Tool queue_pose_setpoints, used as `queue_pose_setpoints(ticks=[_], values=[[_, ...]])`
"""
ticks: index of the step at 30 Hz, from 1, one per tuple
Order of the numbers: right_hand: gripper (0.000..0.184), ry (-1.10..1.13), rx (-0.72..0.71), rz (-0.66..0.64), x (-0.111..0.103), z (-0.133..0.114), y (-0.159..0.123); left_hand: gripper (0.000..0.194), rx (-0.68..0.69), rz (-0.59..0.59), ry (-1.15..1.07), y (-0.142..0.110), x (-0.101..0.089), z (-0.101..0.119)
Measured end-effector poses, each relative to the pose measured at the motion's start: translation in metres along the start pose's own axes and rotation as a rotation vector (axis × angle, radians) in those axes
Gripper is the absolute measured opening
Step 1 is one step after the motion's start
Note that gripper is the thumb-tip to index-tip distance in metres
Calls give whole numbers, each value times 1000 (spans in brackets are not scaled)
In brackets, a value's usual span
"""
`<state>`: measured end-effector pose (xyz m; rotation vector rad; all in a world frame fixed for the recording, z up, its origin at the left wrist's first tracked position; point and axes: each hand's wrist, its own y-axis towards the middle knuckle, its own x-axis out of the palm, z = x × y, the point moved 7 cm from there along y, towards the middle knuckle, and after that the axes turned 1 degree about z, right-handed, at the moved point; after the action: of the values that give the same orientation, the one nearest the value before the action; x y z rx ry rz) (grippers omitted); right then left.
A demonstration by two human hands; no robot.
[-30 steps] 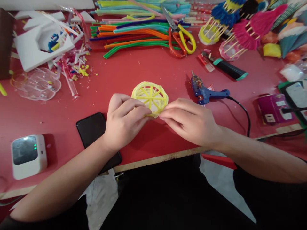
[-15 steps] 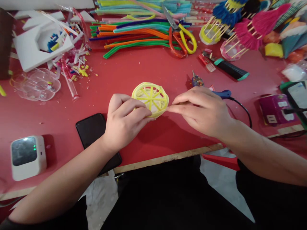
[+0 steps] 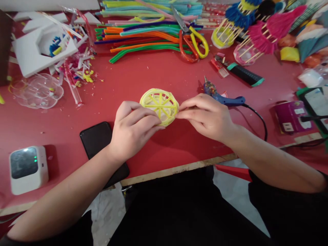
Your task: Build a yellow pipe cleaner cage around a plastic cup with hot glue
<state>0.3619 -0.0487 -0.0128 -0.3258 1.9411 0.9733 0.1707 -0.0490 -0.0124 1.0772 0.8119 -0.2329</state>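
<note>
Two bare hands meet at a yellow wheel, which sits just above the red table or on it, near the front edge and roughly midway between the two forearms; which of the two cannot be told. The left hand grasps the wheel's lower left rim, its fingers curled over the edge and hiding that part. The right hand has its fingertips drawn together against the right rim; whether they pinch it or only press on it cannot be told. As for progress, the wheel's outer ring looks whole wherever it shows, and its spokes are in place, meeting at the middle. A paler layer shows through the gaps, so the basic frame seems largely made. Work at the right rim looks unfinished, to judge by the fingers there, but how much is left is not clear. No tassels show on the wheel, unlike the pink piece and the blue piece at the far right. The glue gun lies just beyond the right hand, unheld. The scissors rest on the pipe cleaners at the back, and the phone lies partly under the left forearm.
</note>
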Motion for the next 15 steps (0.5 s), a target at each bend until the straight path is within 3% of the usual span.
queue_pose_setpoints(ticks=[9,15], values=[[8,53,142,137,-7,8,-2,10,-43,-28,-51,-1,0,-3],[4,93,46,83,-11,8,2,12,-31,-23,-65,-2,0,-6]])
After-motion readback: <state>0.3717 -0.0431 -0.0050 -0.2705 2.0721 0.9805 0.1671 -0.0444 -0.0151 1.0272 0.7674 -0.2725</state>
